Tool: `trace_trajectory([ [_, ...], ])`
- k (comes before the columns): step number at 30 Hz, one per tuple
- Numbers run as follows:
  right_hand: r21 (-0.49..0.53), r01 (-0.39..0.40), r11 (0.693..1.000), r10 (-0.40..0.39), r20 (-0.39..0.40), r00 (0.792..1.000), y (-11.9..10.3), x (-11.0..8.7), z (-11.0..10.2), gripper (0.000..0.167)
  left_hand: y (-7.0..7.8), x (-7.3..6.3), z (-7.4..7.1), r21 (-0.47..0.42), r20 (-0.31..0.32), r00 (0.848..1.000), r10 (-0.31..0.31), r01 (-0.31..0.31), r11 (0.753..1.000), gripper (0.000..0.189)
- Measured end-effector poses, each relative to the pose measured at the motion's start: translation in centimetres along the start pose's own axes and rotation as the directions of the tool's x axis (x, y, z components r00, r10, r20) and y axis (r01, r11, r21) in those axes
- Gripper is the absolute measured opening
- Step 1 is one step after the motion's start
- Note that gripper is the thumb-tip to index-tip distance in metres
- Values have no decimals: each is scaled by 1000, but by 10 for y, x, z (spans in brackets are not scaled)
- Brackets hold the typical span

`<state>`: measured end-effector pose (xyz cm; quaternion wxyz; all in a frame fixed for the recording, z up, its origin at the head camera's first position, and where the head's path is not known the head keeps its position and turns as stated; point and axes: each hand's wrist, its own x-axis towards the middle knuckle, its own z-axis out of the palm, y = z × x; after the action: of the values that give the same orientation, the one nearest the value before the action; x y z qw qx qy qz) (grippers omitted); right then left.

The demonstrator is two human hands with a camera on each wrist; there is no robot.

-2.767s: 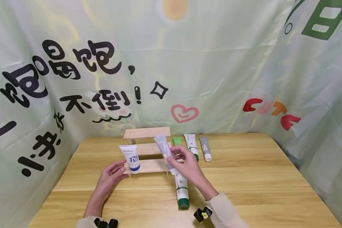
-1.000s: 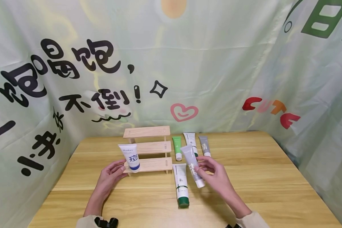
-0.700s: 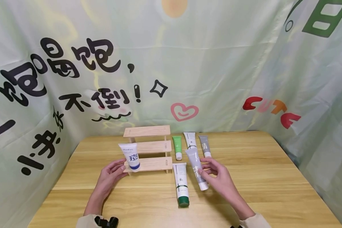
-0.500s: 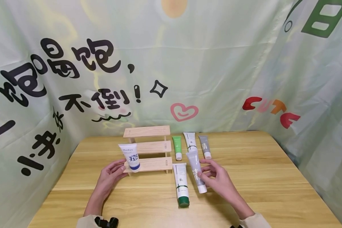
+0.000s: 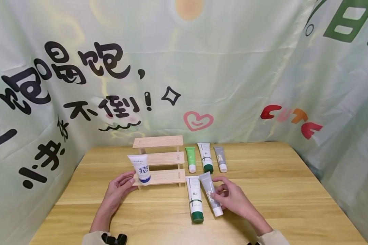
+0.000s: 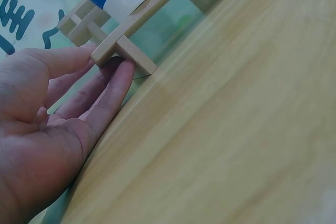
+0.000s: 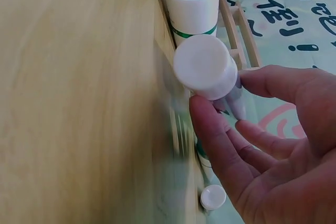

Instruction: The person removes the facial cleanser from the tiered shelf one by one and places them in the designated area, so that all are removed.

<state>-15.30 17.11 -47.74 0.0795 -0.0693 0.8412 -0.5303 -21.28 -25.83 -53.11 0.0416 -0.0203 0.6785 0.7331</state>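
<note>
My right hand (image 5: 233,200) pinches a grey cosmetic tube (image 5: 207,182) between thumb and fingers, its white cap (image 7: 202,65) toward me, just above or on the table. Close to its left lies a white tube with a green cap (image 5: 195,190). My left hand (image 5: 119,188) holds the left end of a three-step wooden display stand (image 5: 165,177), thumb at the top edge of the lowest step and fingers below, by the leg. On that step, at the left, a white tube with a blue cap (image 5: 140,166) stands upright on its cap.
Behind my right hand lie a green tube (image 5: 190,158), another white tube with a green cap (image 5: 205,154) and a second grey tube (image 5: 220,158). A printed cloth backdrop (image 5: 233,85) encloses the back and sides of the wooden table (image 5: 279,190).
My right hand has carried the grey tube from in front of the stand to the right, then lowered it toward the table beside the white tube. My left hand has stayed on the stand.
</note>
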Motion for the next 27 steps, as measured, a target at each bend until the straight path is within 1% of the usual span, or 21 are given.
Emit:
trace_trajectory([
  [5,-53,-19,998,17,-26,1000,2,1,0,51,-1,-1,0,-5,-9,1000,-6,6,1000,55],
  [11,-94,-55,994,50,-45,998,4,3,1,51,-2,0,-1,-12,-1,1000,-2,2,1000,52],
  [16,-101,-76,992,72,-42,997,4,4,2,51,-1,0,0,-11,-1,1000,-3,3,1000,52],
  [22,-78,-93,993,92,-22,996,3,1,3,48,-1,-1,0,-1,-3,1000,-4,4,1000,53],
  [27,-86,-110,990,108,-28,994,3,1,5,48,0,-1,-1,-7,4,1000,2,-2,1000,55],
])
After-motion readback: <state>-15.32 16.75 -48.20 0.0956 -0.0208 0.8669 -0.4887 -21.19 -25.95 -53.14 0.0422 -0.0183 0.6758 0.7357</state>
